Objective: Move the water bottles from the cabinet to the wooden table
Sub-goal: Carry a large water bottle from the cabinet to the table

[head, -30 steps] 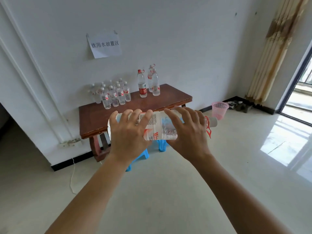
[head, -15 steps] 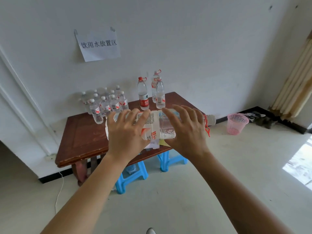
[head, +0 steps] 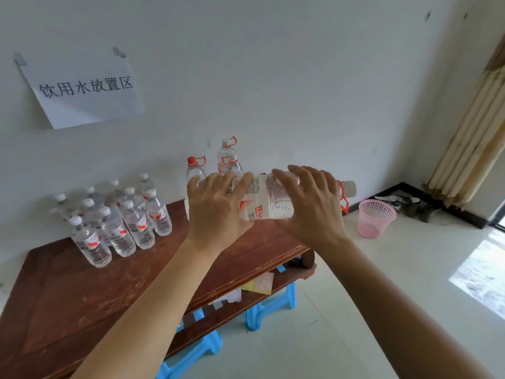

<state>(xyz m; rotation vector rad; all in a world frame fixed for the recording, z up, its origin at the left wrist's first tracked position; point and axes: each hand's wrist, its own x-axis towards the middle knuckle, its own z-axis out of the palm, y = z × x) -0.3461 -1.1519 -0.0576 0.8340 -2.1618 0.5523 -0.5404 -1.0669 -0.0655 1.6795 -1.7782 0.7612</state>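
Single cam, worn on the head, wide-angle. It looks forward and a bit down at the white wall (head: pixel 273 64) with its paper sign (head: pixel 82 88). The desk (head: pixel 68 283) runs off the lower left corner. Both forearms come in from the bottom edge. The left hand (head: pixel 216 212) and right hand (head: pixel 308 206) sit near dead centre, close to the lens, with the water bottle (head: pixel 262 198) between them. Floor (head: pixel 382 296) and curtain (head: pixel 470 119) fill the right side.

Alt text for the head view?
The left hand and right hand hold a large clear plastic water bottle sideways above a reddish-brown wooden table. Small clear bottles cluster at its back left; taller red-handled bottles stand behind the hands.
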